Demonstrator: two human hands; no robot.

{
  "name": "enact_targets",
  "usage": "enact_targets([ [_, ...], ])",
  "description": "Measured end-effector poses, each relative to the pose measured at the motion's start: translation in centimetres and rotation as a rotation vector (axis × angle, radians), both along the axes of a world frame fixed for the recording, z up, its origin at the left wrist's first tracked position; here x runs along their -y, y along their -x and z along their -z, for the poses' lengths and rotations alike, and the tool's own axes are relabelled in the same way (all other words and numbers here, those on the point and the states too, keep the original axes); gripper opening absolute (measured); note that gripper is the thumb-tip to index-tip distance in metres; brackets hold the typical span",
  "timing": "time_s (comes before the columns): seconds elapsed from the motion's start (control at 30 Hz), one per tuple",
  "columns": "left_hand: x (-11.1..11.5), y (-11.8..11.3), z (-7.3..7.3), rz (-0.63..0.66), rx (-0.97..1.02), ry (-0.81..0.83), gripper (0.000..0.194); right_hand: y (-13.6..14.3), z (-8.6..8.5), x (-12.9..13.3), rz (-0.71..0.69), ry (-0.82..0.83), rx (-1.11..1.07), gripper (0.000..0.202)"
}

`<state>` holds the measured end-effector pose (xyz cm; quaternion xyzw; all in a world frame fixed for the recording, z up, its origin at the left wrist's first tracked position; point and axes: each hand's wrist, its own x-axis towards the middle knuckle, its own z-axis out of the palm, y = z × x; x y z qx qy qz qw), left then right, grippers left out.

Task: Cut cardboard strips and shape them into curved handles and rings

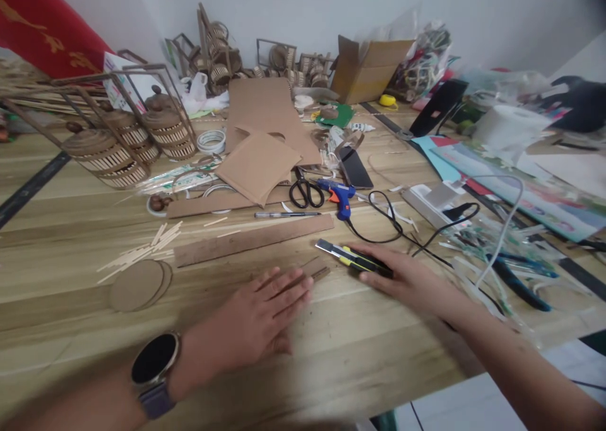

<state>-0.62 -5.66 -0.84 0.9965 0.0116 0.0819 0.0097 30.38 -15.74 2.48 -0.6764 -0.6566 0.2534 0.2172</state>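
Observation:
My left hand (pixel 265 311), with a watch on its wrist, lies flat with fingers stretched over small cardboard strips (pixel 316 269) on the wooden table. Just right of those strips, my right hand (pixel 402 273) is closed round the black and yellow handle of a utility knife (pixel 353 258). The knife's blade end points left, close to the table. A long cardboard strip (pixel 255 238) lies beyond my left hand. Cardboard discs (pixel 137 286) and thin wooden sticks (pixel 146 248) are at the left.
A blue glue gun (pixel 338 194) with its black cable, scissors (pixel 307 191), a pen (pixel 288 214) and a phone (pixel 355 167) lie beyond the hands. Lantern-like baskets (pixel 106 153) stand at the left. Pliers (pixel 516 283) and a power strip (pixel 433 210) are at the right.

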Motion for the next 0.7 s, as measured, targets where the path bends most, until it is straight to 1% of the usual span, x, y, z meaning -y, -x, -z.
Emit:
enact_targets([
  [0.07, -0.7, 0.0, 0.8, 0.010, -0.026, 0.040, 0.072, 0.4, -0.2, -0.4, -0.067, 0.015, 0.056, 0.050],
  [0.17, -1.2, 0.1, 1.3, 0.006, -0.042, 0.082, 0.072, 0.6, -0.4, -0.9, -0.117, 0.036, 0.153, 0.046],
  [0.33, -1.0, 0.0, 1.3, -0.040, -0.043, 0.120, 0.063, 0.0, 0.0, -1.2, -0.200, -0.004, 0.231, 0.046],
  [0.5, -1.1, 0.0, 1.3, -0.038, -0.027, 0.158, 0.057, -0.8, 0.5, -1.0, -0.230, -0.066, 0.249, 0.044],
  [0.57, -1.2, 0.0, 1.3, -0.034, -0.019, 0.191, 0.058, -1.1, 0.6, -1.0, -0.255, -0.091, 0.270, 0.043],
  [0.7, -1.4, 0.2, 1.3, -0.037, -0.025, 0.216, 0.071, -1.4, 0.8, -1.2, -0.305, -0.125, 0.290, 0.042],
])
